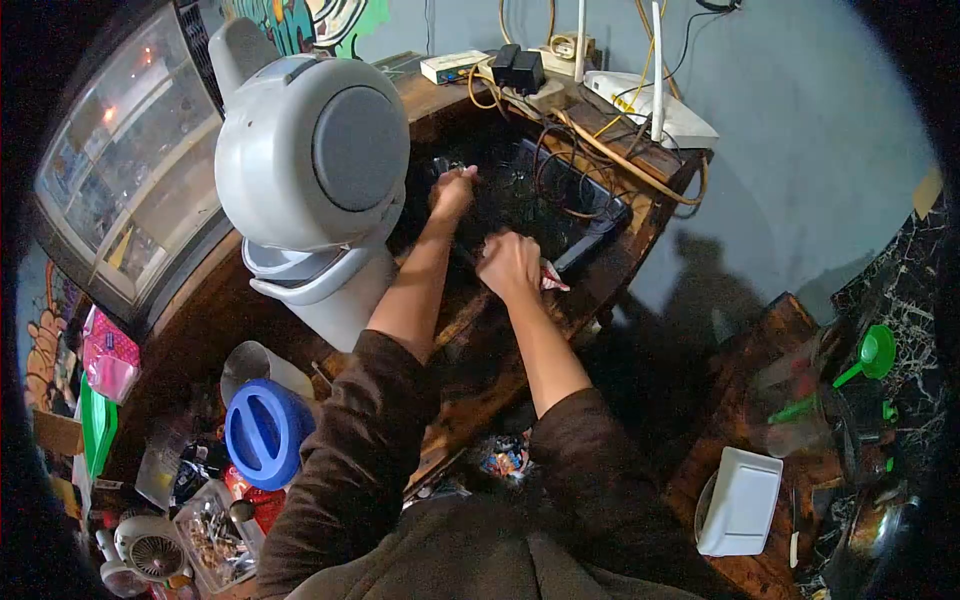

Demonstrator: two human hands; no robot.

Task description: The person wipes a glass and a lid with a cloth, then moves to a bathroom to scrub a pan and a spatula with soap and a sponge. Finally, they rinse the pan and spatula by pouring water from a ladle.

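My left hand (454, 192) reaches into the dark recess of the wooden counter. Its fingers are curled by a small shiny, clear thing (443, 166), whose kind I cannot make out. Lower and to the right, my right hand (511, 265) is closed, knuckles up. A crumpled red-and-white piece (553, 277), cloth or wrapper, sticks out beside that hand. Behind both hands lies a dark tray (590, 240) with glassy, hard-to-see contents. The large white appliance with its round lid raised (362, 148) stands close to my left forearm.
Loose cables (570, 150) hang over the tray from a white router (650, 110) on the back ledge. A glass display case (130, 150) stands left. A blue lid (265, 433) is at lower left; a white container (740, 502) and green strainer (877, 350) are at right.
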